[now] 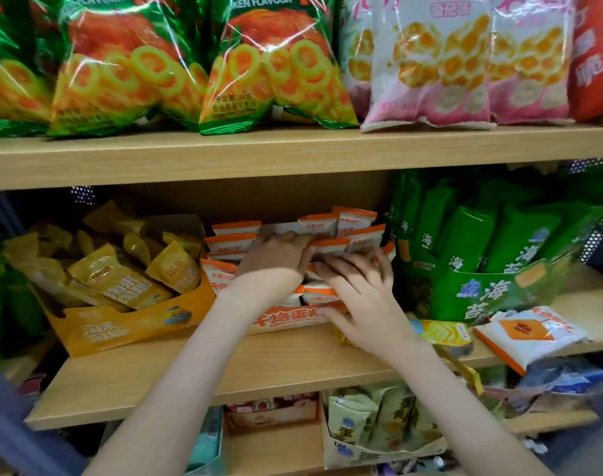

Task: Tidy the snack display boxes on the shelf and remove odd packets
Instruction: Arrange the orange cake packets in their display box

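**Both hands in the orange box, middle shelf**

So the orange display box [286, 321] sits dead centre of the frame on the middle shelf [224, 369], packed with orange-and-white packets [231, 242], and both hands are in it. The left hand [276, 257] reaches in from the lower left with its fingers buried among the packets at the back of the box. Honestly can't tell if its grip is clamped on one or just pushing them. The right hand [358, 297] lies flat over the front right of the packets, grip apart, fingers spread, thumb down on the box's front lip.

Just left of it is a yellow display box [121, 329], its yellow packets [111, 273] lying every which way. Just right is a green seaweed display box [482, 293] with tall green packs standing upright.

Loose on the shelf at the right of the frame, in front of the green box: a yellow packet [444, 333] and a white-and-orange packet [530, 333], lying flat.

On the upper shelf [293, 152]: green chicken-flavour ring snack bags [265, 63] on the left, pink bags [441, 63] on the right.
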Available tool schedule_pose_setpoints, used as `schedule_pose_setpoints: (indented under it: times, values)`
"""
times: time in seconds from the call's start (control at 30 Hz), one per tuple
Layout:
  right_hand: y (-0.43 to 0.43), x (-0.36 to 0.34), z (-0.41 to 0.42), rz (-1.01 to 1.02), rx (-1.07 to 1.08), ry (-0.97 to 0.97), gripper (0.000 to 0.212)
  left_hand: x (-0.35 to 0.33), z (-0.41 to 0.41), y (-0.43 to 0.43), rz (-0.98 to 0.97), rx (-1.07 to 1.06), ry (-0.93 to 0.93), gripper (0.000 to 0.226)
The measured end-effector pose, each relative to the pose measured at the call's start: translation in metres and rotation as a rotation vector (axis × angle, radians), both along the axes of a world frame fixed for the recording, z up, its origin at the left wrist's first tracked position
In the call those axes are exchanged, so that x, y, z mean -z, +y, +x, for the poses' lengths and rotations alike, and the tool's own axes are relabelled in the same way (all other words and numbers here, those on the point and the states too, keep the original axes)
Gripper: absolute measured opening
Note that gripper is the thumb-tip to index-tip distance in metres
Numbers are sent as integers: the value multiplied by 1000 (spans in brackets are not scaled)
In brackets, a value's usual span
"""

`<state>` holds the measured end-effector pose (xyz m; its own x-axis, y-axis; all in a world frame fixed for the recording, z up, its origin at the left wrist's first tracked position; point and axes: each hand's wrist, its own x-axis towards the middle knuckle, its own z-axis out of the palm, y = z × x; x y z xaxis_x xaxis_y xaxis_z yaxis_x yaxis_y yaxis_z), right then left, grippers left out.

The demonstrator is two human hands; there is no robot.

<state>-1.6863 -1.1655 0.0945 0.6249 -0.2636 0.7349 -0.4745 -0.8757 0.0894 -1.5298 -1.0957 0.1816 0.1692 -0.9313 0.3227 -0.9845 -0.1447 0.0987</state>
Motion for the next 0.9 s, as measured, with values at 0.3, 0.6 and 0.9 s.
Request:
schedule_pose_setpoints:
  times: [0.3, 0.6, 0.9]
  values:
    - [8, 4, -2, -43, 41, -20, 38, -3, -6, -3, -92, -102, 112, 24]
    - [3, 6, -1, -14, 35, -16, 44, 23, 1, 16, -830, 89, 218, 19]
    - [-4, 5, -1, -30, 8, -11, 44, 9, -6, 43, -1358, 168, 345, 24]
